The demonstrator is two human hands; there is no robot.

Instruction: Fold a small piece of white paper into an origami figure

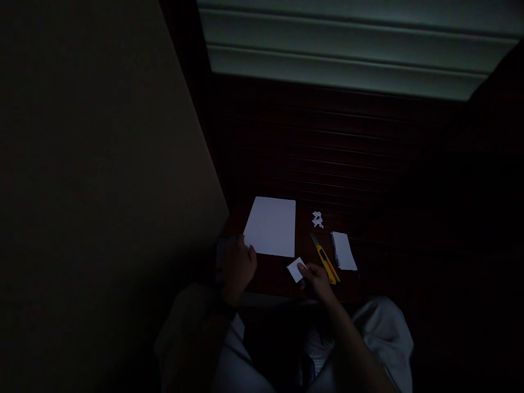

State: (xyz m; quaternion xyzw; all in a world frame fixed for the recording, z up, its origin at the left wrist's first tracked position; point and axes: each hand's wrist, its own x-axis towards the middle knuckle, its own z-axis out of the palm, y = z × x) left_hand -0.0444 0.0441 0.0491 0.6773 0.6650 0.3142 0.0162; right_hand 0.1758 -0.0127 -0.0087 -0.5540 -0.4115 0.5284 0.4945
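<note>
The scene is very dark. My right hand (pixel 316 279) pinches a small white piece of paper (pixel 295 269) just above a dark wooden surface (pixel 278 273). My left hand (pixel 238 266) rests with curled fingers at the near left corner of a white paper sheet (pixel 272 226); whether it grips the sheet is unclear. A yellow utility knife (pixel 325 259) with its blade out lies right of my right hand.
A narrow white slip of paper (pixel 344 250) lies beside the knife, with a dark pen-like thing along its left edge. A few small white paper scraps (pixel 317 219) sit farther back. A beige wall (pixel 102 164) stands on the left. My knees (pixel 380 333) are below.
</note>
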